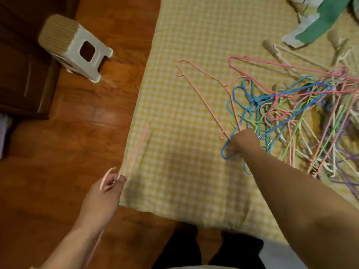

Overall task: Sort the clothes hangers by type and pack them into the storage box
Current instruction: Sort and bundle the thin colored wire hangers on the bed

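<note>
- The left hand (109, 183) pinches pink hangers (136, 147) near their hooks, fingers curled round the wire; they stand edge-on to the camera, over the edge of the bed and the floor, so how many there are cannot be told.
- The right hand (245, 141) reaches into the near side of the hanger pile (295, 113), fingers curled down among the wires; it seems to grip a blue hanger (226, 152), though blur hides exactly which wires it holds.
- A single pink hanger (198, 74) lies flat just left of the pile, its lower end close to the right hand.
- The pile is a tangle of thin hangers in blue, green, pink, purple and cream, lying on the right part of the bed.
- The bed is covered by a yellow checked sheet (184, 133), its corner hanging near the person's feet.
- A green and white cloth (320, 22) lies at the far right of the bed.
- Left of the bed is a wooden floor (68, 133) with a tipped plastic stool (73, 47) beside dark wooden furniture (21, 70).
</note>
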The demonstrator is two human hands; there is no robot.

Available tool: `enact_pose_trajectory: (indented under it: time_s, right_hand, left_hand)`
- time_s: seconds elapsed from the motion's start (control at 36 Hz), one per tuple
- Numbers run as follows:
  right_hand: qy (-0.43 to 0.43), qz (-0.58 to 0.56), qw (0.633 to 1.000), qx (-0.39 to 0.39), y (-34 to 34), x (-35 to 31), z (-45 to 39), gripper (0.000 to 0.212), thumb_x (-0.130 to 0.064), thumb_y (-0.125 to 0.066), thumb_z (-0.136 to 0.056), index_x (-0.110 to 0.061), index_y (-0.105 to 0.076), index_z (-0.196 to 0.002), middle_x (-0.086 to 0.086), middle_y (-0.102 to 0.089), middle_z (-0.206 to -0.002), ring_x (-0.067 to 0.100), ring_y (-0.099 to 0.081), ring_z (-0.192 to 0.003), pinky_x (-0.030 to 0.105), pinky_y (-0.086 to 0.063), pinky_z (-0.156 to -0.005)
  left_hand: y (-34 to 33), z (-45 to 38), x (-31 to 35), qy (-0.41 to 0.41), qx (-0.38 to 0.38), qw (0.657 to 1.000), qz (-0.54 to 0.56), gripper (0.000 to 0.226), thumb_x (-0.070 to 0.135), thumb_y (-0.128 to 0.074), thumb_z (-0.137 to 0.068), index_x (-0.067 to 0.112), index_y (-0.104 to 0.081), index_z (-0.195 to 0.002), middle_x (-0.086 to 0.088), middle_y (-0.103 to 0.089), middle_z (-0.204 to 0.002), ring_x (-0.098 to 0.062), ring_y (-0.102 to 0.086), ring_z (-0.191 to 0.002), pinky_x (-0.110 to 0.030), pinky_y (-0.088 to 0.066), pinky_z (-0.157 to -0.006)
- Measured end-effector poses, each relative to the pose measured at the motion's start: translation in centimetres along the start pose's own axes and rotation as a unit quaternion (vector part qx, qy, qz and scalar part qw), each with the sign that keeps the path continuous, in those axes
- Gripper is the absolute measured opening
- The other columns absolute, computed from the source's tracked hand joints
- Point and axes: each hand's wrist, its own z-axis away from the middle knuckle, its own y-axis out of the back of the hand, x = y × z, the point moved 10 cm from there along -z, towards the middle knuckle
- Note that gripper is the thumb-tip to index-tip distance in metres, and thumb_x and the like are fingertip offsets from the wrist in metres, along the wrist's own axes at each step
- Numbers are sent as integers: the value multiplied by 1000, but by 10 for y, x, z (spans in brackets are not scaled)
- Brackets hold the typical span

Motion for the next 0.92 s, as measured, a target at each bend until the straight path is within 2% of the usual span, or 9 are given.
enact_pose_trajectory:
  time_s: [0.08, 0.28, 0.39, 0.44, 0.5, 0.58, 0.72, 0.83, 0.92]
  right_hand:
    - [-23, -56, 998, 17, -6, 4, -17, 46, -18, -71, -80, 1, -50, -116, 17, -56, -110, 34, -63, -97, 41, -54, -73]
    - [24, -175, 983, 43, -17, 4, -4, 19, -20, -55, -95, -6, -66, -100, 22, -69, -102, 39, -66, -96, 43, -54, -80]
    - [-6, -385, 921, -53, -38, 16, 50, 22, -13, -50, -102, -7, -57, -82, 20, -56, -75, 27, -59, -49, 35, -54, -41]
    - [-11, -432, 898, -86, -39, 22, 92, 21, -9, -46, -105, -5, -54, -87, 17, -50, -71, 22, -56, -44, 27, -49, -36]
    - [-4, -465, 881, -92, -28, 35, 130, 20, -8, -45, -106, -4, -53, -89, 14, -47, -67, 23, -53, -47, 26, -49, -36]
    - [-7, -493, 866, -85, -15, 64, 167, 22, -6, -45, -105, -4, -56, -86, 13, -44, -66, 24, -46, -55, 27, -50, -38]
    - [32, -479, 877, -30, 27, 107, 201, 21, -13, -51, -105, -3, -63, -92, 17, -57, -80, 27, -55, -63, 30, -51, -45]
    - [67, -440, 896, -7, 69, 125, 214, 18, -5, -49, -104, 8, -61, -100, 28, -60, -72, 27, -57, -48, 36, -48, -52]
    - [64, -406, 909, 71, 106, 145, 223, 22, -2, -46, -102, 0, -64, -89, 26, -63, -65, 24, -55, -36, 25, -44, -38]
  left_hand:
    - [0, -2, -2, -1, 13, 999, 33, 37, 27, -55, -104, 46, -73, -79, 12, -60, -120, -40, -54, -130, -35, -33, -67]
    - [9, 9, 7, -26, 21, 999, 33, 31, 28, -54, -104, 27, -72, -79, 9, -52, -127, -23, -56, -126, -35, -41, -71]
    - [11, 15, 26, -42, 15, 997, 58, 28, 27, -56, -104, 21, -72, -81, 4, -58, -117, -29, -58, -122, -40, -43, -76]
    - [12, 21, 39, -53, 12, 996, 75, 29, 36, -57, -102, 24, -68, -78, 2, -61, -95, -38, -64, -100, -40, -43, -70]
    - [12, 27, 56, -70, 1, 994, 80, 30, 41, -57, -101, 24, -66, -78, 0, -63, -86, -46, -63, -110, -38, -38, -67]
    - [12, 27, 79, -99, -13, 990, 98, 25, 36, -57, -102, 26, -71, -84, -26, -66, -104, -44, -61, -114, -36, -36, -63]
    - [21, 19, 117, -154, -3, 983, 95, 15, 42, -61, -92, 34, -73, -93, -28, -64, -115, -48, -64, -98, -35, -36, -58]
    - [19, 11, 141, -186, -19, 976, 111, 17, 20, -58, -98, 22, -75, -95, -4, -67, -69, -27, -52, -54, -34, -35, -59]
    - [15, 27, 158, -197, -31, 972, 125, 24, 7, -54, -99, 19, -73, -90, 6, -58, -53, -19, -41, -52, -31, -29, -56]
